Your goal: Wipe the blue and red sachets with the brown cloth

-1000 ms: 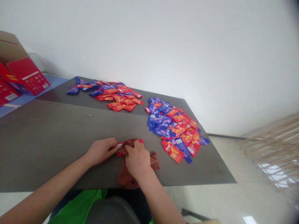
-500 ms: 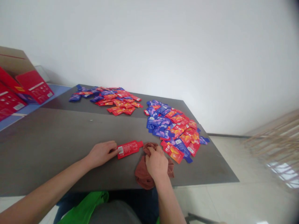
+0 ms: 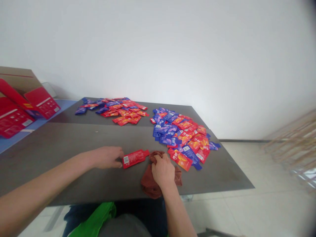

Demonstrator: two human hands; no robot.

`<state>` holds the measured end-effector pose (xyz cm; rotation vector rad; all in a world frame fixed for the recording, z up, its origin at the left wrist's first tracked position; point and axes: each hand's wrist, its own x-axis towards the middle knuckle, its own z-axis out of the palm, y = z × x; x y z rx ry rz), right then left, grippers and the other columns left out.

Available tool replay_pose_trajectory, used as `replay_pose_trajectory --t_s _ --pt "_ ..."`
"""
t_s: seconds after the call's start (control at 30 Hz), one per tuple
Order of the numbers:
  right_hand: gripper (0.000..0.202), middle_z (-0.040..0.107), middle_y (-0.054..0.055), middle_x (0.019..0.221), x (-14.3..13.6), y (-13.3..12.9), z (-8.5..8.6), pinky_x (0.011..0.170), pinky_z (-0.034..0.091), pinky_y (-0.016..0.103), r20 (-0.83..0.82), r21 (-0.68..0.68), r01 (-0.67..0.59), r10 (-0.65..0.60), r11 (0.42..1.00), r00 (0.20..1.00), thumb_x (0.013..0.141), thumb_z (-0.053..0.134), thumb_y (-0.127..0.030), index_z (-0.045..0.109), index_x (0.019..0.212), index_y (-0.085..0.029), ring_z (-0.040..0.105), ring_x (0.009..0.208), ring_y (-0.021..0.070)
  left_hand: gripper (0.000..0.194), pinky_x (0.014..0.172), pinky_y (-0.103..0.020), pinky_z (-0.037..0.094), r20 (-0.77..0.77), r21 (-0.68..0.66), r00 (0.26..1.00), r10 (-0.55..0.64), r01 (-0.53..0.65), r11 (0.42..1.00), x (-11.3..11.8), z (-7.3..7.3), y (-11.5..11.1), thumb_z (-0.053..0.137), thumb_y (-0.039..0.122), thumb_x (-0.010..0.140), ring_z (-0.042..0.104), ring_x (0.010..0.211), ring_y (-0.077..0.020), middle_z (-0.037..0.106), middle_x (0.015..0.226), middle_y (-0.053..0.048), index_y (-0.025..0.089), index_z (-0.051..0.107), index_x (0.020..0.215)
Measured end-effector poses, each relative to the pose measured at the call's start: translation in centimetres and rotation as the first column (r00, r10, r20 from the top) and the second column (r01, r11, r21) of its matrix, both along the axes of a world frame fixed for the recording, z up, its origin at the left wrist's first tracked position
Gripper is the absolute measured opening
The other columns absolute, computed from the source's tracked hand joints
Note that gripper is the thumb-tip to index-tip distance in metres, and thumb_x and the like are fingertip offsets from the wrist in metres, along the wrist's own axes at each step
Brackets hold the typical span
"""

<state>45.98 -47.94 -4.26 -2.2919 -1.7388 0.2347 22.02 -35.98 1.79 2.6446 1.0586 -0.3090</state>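
Observation:
A red spouted pouch (image 3: 135, 158) lies flat on the dark grey table, printed side with the barcode up and its spout pointing right. At its left end my left hand (image 3: 108, 157) has curled fingers and thumb against the edge, holding it there. My right hand (image 3: 163, 171) grips a crumpled reddish-brown cloth (image 3: 150, 184), fingers pressed into a bunched part just beyond the spout. The rest of the cloth spreads under and around that hand. Whether the cloth touches the spout is hard to tell.
Right of the cloth lies a heap of blue and red-orange pouches (image 3: 181, 133). Another mixed pile (image 3: 120, 110) sits at the back left. An opened red carton (image 3: 44, 103) stands on a blue surface at the far left. Behind the table (image 3: 74, 184) rises a white wall.
The view has tilted slightly, so the far piles and carton appear lower. My left fingers have shifted a little at the pouch's left end; my right hand stays on the cloth.

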Motion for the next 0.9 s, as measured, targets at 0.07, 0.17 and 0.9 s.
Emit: replay_pose_trajectory --t_s 0.07,0.17,0.9 --pt "0.020 0.058 0.008 0.112 0.0 0.0 0.0 0.078 0.046 0.030 0.001 0.014 -0.004 0.004 1.000 1.000 0.093 0.054 -0.028 0.067 0.109 -0.027 0.059 0.103 0.0227 0.025 0.074 -0.031 0.047 -0.001 -0.010 1.000 -0.017 0.017 1.000 1.0 -0.9 -1.0 0.066 0.041 0.079 0.064 0.084 -0.0243 0.067 0.094 -0.008 0.021 0.073 0.090" --pt "0.021 0.058 0.008 0.113 0.0 0.0 0.0 0.077 0.046 0.030 0.004 0.017 -0.003 0.003 1.000 1.000 0.095 0.052 -0.029 0.067 0.109 -0.027 0.059 0.103 0.0227 0.030 0.081 -0.035 0.047 0.033 0.077 0.999 0.031 -0.033 0.996 1.6 -2.4 -2.5 0.063 0.042 0.082 0.062 0.093 -0.0271 0.064 0.101 -0.012 0.018 0.070 0.099" --pt "0.021 0.056 0.008 0.114 0.0 -0.1 0.0 0.078 0.046 0.031 -0.038 0.023 0.004 -0.003 1.000 0.999 0.093 0.052 -0.029 0.065 0.110 -0.026 0.056 0.105 0.0236 0.031 0.075 -0.034 0.047 0.018 0.119 1.000 0.000 -0.002 0.993 4.9 -2.5 -2.4 0.064 0.045 0.077 0.065 0.083 -0.0254 0.063 0.097 -0.009 0.020 0.070 0.096"
